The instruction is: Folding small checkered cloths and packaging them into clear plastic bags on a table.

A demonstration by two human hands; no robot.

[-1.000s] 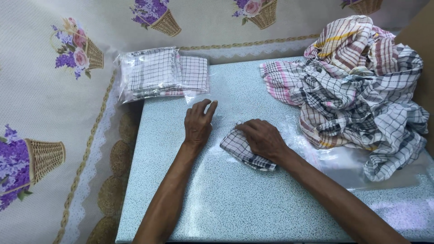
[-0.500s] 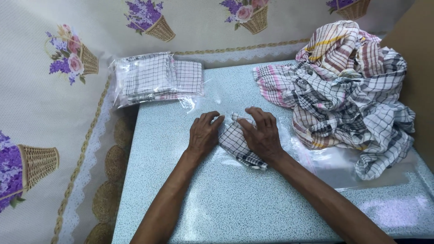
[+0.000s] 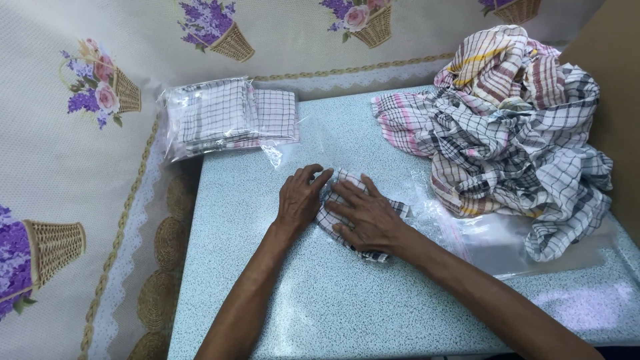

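At the far left hangs a cream floral cloth [image 3: 80, 167] printed with purple flowers in woven baskets and edged with a lace-like border; it covers the surface beside and behind the desk [image 3: 347, 307], whose top is a pale blue speckled sheet. At the desk's back left corner, overhanging its edge, lies a stack of folded checked cloths sealed in clear plastic bags [image 3: 227, 117]. Moving right, the left hand [image 3: 300, 199] lies palm down on the desk with its fingers loosely spread and slightly curled, the fingertips touching the left edge of a small folded checked cloth [image 3: 333, 200]; it grips nothing. The right hand [image 3: 365, 217] lies flat and open directly on top of that cloth, fingers pointing to the left and pressing it down, so that only the cloth's margins show around the palm and wrist. The cloth sits near the middle of the desk, between the two hands, white with dark checks. Just right of it, an empty clear plastic bag [image 3: 493, 240] lies flat on the desk, partly under the right forearm. Farther right, filling the back right part of the desk, is a loose heap of unfolded checked cloths [image 3: 513, 133] in grey, pink, yellow and brown, resting partly on the bag.
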